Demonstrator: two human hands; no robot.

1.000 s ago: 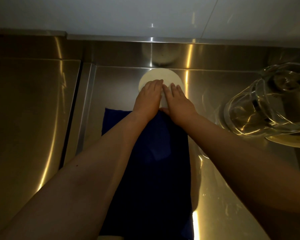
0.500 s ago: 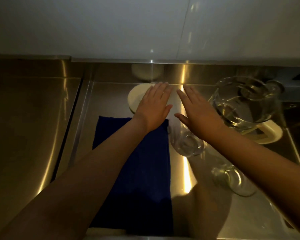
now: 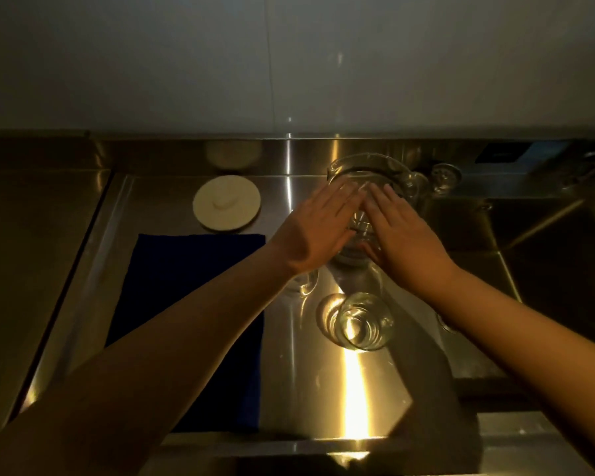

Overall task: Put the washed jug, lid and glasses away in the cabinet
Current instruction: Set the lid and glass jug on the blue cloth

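A clear glass jug (image 3: 375, 173) stands at the back of the steel drainboard, partly hidden behind my hands. My left hand (image 3: 318, 225) and my right hand (image 3: 401, 231) reach toward it side by side, fingers straight, fingertips at its near side; whether they touch it is unclear. A round cream lid (image 3: 226, 208) with a small knob lies flat to the left, beside the far edge of a dark blue towel (image 3: 186, 304). One clear glass (image 3: 363, 325) stands near me, right of the towel. A second glass (image 3: 303, 283) shows partly under my left wrist.
The steel counter (image 3: 42, 252) spreads to the left. A sink basin (image 3: 547, 262) lies to the right, with a tap fitting (image 3: 445, 175) behind the jug. A pale tiled wall (image 3: 289, 63) rises behind the worktop.
Both hands left the lid and moved right to the jug. The view swung right, so the lid now lies uncovered at the left and the glasses show near me.
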